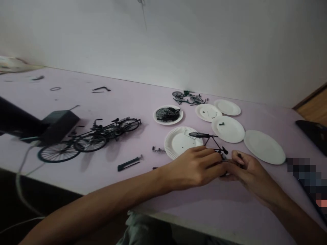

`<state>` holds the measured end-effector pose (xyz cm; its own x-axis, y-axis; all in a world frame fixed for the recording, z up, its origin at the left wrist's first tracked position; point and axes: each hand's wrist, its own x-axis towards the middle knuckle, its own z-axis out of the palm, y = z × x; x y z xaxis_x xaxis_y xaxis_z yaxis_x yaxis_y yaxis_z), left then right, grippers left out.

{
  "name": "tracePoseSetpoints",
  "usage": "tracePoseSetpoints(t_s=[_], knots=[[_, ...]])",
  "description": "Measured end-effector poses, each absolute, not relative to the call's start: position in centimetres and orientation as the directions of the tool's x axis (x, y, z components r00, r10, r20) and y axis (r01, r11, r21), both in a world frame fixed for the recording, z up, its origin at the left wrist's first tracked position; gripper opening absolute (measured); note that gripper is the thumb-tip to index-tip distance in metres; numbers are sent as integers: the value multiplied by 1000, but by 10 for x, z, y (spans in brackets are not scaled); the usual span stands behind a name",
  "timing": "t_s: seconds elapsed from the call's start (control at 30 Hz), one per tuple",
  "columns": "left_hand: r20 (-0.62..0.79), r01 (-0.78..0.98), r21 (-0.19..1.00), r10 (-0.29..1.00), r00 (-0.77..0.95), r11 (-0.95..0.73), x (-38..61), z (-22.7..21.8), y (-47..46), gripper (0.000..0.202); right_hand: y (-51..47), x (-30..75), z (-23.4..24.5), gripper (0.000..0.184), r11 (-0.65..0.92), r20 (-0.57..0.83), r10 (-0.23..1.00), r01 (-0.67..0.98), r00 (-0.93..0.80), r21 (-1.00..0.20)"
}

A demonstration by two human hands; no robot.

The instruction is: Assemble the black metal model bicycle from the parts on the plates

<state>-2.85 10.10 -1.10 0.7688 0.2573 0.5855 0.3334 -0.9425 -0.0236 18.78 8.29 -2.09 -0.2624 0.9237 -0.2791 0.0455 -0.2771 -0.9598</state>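
Observation:
My left hand (194, 168) and my right hand (251, 173) meet at the lower part of a small black model bicycle (209, 139), and their fingers hide its lower end. Its one visible wheel stands up over a paper plate (180, 142) that holds a few tiny parts. A small dark piece (239, 156) shows between my right thumb and fingers. Further left, a larger assembled black model bicycle (90, 141) lies on its side on the lilac table (143, 180).
A paper plate (168, 114) holds a heap of black parts. Several other white plates (228, 129) stand to the right. Green model parts (189, 98) lie by the wall. A black box (60, 126), a dark tool (129, 163) and a cable (21, 183) are on the left.

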Motion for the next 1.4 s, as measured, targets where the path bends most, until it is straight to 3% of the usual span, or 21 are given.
tracePoseSetpoints(t_s=[0.37,0.67,0.9,1.4], knots=[[635,347,-44,242,734,-937,-24,-14,98,17,82,190,-15,52,-261,-251,921,8,-299,-965],[658,365,-127,197,727,-922,-22,-16,97,11,82,190,-17,54,-247,-242,926,22,-291,-969],[658,369,-54,245,712,-928,-24,-15,96,16,80,190,-17,56,-270,-263,922,15,-282,-963],[676,407,-110,232,700,-907,-21,-19,95,14,84,190,-22,56,-258,-257,928,33,-271,-966]])
